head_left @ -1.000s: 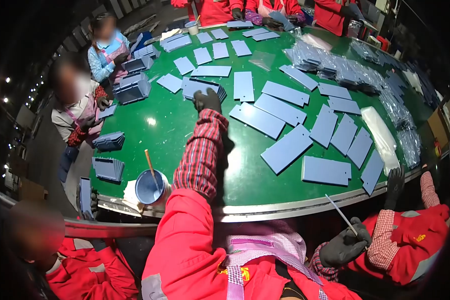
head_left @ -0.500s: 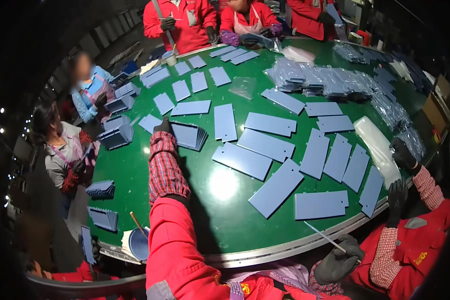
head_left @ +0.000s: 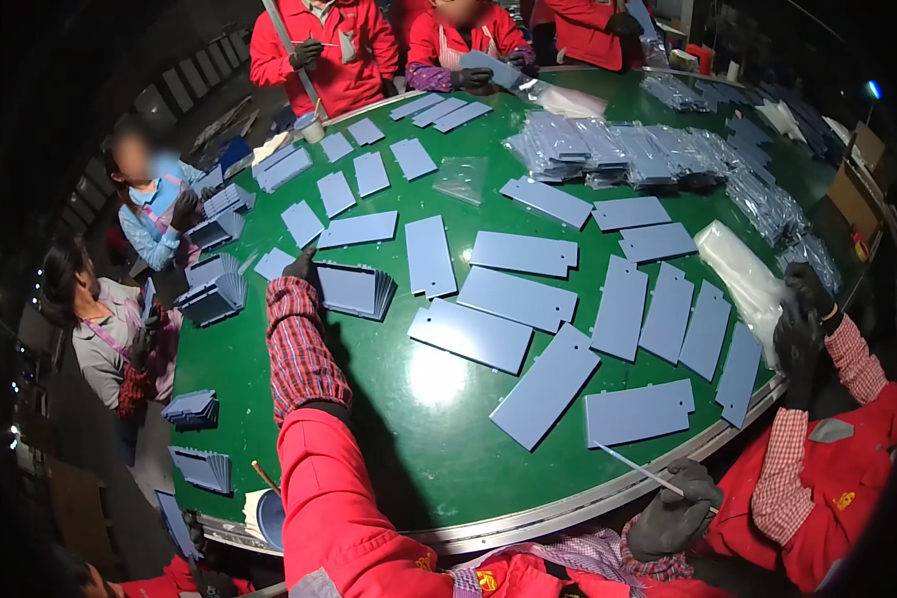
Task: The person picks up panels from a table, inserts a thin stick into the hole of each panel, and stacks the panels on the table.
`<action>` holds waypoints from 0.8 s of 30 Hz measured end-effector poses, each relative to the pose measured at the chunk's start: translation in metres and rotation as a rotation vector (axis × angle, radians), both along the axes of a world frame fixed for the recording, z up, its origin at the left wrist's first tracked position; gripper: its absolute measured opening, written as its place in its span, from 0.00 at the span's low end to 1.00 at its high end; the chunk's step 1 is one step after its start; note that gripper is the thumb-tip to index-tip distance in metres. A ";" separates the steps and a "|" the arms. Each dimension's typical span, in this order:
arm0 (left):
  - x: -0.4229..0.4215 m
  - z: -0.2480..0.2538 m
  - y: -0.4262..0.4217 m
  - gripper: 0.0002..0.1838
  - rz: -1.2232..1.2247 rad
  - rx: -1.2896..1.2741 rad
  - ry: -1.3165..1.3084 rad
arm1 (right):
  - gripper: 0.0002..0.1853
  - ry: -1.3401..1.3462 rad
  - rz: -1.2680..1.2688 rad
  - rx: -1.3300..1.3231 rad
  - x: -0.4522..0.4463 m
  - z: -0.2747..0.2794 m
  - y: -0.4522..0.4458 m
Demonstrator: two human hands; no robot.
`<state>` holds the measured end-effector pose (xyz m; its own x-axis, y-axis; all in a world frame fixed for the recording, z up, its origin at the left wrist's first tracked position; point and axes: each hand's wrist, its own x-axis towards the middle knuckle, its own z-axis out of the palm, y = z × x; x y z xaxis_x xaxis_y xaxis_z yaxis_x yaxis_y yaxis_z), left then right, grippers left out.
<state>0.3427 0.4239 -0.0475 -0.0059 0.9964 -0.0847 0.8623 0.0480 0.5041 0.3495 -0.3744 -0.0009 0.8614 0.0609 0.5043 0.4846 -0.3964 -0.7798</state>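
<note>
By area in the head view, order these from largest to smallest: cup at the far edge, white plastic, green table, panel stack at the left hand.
1. Green table
2. White plastic
3. Panel stack at the left hand
4. Cup, perhaps shrunk by distance

Left grip (head_left: 300, 265) extends far forward; right grip (head_left: 674, 510) curls inward.

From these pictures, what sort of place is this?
Probably a factory workshop: several people in red jackets are around a large green table, with many similar blue-grey panels and a heap of plastic-wrapped ones on it.
</note>
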 end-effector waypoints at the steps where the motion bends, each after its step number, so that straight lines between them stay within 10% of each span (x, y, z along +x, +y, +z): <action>1: 0.000 -0.001 0.001 0.28 -0.004 0.000 0.003 | 0.04 -0.091 -0.038 0.152 -0.044 -0.002 0.037; 24: -0.020 0.026 -0.012 0.26 -0.191 0.081 -0.142 | 0.08 -0.384 -0.127 0.590 -0.188 -0.003 0.148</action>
